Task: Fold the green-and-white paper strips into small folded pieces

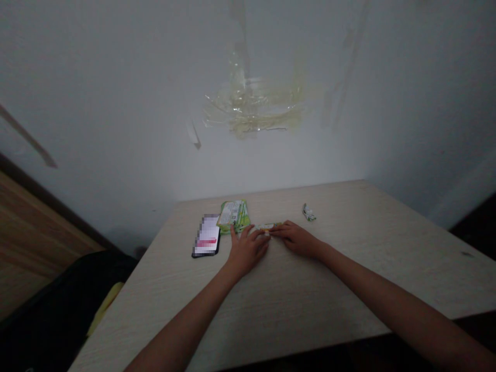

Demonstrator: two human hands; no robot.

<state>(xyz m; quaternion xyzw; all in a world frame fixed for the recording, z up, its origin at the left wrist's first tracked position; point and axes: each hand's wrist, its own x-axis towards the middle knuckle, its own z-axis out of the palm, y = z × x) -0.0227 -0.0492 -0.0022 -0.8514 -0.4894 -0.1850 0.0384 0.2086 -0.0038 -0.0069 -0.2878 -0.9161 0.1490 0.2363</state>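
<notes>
- A pale wood-grain desk [294, 294] stands against a white wall [116, 103], its far edge meeting the wall and its far right corner pushed into the corner of the room
- Yellowed strips of old clear tape [251, 108] cling to the wall above the middle of the desk
- Left of the desk, a wooden panel [27, 237] and something dark with a yellow patch [104, 305] lie in shadow; what they are cannot be told
- A phone [207, 236] lies flat near the far left corner, just beside a green packet [234, 215] that sits close to the far edge
- A small crumpled green-and-white wrapper [309, 212] lies apart, toward the far edge on the right
- The left hand [246, 250] rests palm down on the desk, fingers spread and loosely open, its forefinger reaching up to the near edge of the green packet
- The right hand [296, 238] lies low on the desk with fingers drawn together, its grip pinching one end of a small narrow sachet [266, 227]
- The sachet lies on the desk between the two hands' fingertips, near the far edge at the middle; the left hand's fingers touch its other end
</notes>
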